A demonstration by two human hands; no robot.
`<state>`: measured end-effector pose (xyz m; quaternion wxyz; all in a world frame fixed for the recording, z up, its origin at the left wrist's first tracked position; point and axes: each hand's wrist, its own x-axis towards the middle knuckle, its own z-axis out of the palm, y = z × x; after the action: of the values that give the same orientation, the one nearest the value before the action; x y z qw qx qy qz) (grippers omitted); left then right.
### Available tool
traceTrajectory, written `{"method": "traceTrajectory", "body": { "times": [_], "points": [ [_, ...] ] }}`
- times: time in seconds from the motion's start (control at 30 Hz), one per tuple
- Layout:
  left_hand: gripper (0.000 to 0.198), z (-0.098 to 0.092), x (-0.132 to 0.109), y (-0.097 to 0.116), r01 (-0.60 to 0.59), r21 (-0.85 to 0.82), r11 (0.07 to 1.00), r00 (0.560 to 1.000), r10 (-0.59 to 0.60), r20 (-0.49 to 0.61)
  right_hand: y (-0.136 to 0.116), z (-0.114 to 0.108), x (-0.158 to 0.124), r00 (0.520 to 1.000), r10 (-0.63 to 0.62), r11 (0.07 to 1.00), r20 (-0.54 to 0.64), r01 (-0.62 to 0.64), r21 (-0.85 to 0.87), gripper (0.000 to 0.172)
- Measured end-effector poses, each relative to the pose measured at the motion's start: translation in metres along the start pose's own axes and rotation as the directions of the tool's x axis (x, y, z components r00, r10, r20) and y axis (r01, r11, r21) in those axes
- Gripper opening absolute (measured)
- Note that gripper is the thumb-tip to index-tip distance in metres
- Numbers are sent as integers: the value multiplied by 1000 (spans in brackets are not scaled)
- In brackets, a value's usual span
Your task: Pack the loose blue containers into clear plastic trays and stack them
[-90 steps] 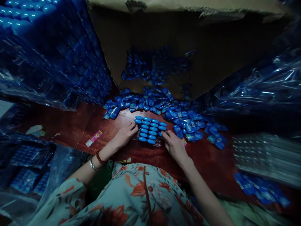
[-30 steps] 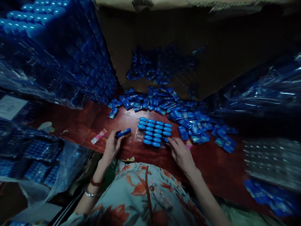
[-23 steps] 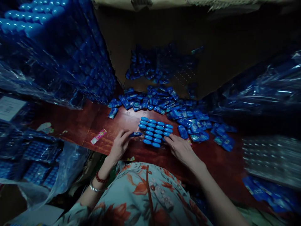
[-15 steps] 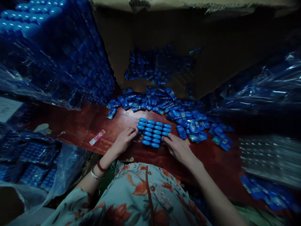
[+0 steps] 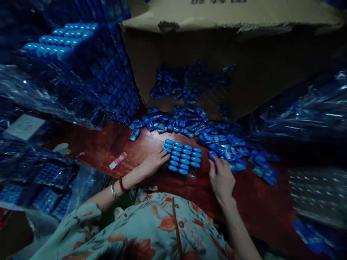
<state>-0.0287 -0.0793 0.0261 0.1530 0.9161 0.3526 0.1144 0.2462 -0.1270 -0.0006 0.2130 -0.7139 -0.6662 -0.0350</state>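
A clear plastic tray [image 5: 192, 172] lies on the table in front of me, with rows of shiny blue oval pieces [image 5: 184, 156] in it. At the tray's left edge, the bent fingers of my left hand [image 5: 155, 162] are closed on the rim and a left-hand piece. My right hand [image 5: 222, 177] is to the right of the tray, apart from it. Its thumb and fingers close on a small blue printed packet [image 5: 212, 155] at the near edge of a loose heap of similar packets [image 5: 230, 148]. The fingertips partly cover that packet.
A big cardboard box [image 5: 233, 14] opens toward me, with more packets inside. Tall stacks of blue-filled trays [image 5: 108, 72] rise at left. Empty clear trays [image 5: 317, 195] stand at right. A pink paper strip [image 5: 118, 160] lies on the reddish table [image 5: 94, 144].
My right hand has let go of the tray's right side and moved right to a packet in the heap. My left hand stays at the tray's left edge. The camera view has shifted slightly.
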Motion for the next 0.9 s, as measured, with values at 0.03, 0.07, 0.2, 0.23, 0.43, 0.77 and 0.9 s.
{"method": "traceTrajectory", "body": {
  "times": [0.03, 0.07, 0.2, 0.23, 0.43, 0.77, 0.9],
  "points": [
    [31, 4, -4, -1, -11, -23, 1000, 999, 9, -52, 4, 2, 5, 999, 21, 997, 37, -18, -71, 37],
    [34, 8, -9, -3, -24, -40, 999, 993, 19, -116, 7, 4, 10, 996, 22, 990, 86, -10, -138, 38],
    [35, 17, -23, -19, 119, -46, 992, 883, -127, -451, 7, 10, 20, 966, -37, 967, 256, 99, -234, 40],
    [34, 16, -24, -27, 231, -61, 971, 820, -228, -526, 6, 10, 20, 955, -39, 967, 293, 110, -230, 44],
    [41, -12, -17, -97, 798, -73, 598, 509, -734, -450, 10, 0, 8, 880, -23, 999, 474, 41, -27, 36],
    [46, -17, -11, -81, 789, 81, 609, 615, -784, -89, -5, -25, -34, 895, 62, 678, 442, -363, 639, 29],
    [35, -4, -33, -62, 753, -93, 652, 640, -758, -126, -13, -19, -35, 970, -205, 843, 130, 108, 528, 20]
  ]
}}
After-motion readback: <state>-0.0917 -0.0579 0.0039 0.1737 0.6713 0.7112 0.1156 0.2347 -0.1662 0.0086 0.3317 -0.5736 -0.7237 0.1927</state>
